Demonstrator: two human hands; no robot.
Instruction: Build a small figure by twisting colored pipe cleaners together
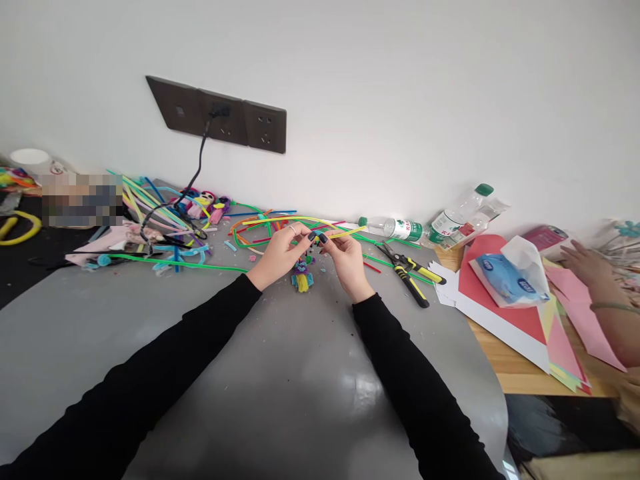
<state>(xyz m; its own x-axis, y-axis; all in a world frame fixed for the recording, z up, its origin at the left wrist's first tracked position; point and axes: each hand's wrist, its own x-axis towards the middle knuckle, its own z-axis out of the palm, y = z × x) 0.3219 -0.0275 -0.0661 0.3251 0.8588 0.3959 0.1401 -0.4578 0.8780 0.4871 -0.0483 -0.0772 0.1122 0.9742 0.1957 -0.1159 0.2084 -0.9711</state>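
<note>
My left hand [287, 250] and my right hand [346, 259] meet over the grey table [240, 373], their fingertips pinched close together. Between them is a yellow pipe cleaner [353, 232], one end of which sticks out to the right past my right fingers. Both hands appear closed on it, though the exact grip is hidden by the fingers. Just below the fingertips is a small fuzzy figure [302, 277] in purple, blue and yellow; whether it hangs from the fingers or lies on the table, I cannot tell. Loose coloured pipe cleaners [255, 232] lie behind my hands.
Yellow-and-black pliers [407, 273] lie right of my hands. Plastic bottles [400, 228] rest along the wall. A tissue pack [510, 277] sits on coloured paper, near another person's hand [587, 263]. Small dolls [205, 203] and a black cable [200, 160] are at left.
</note>
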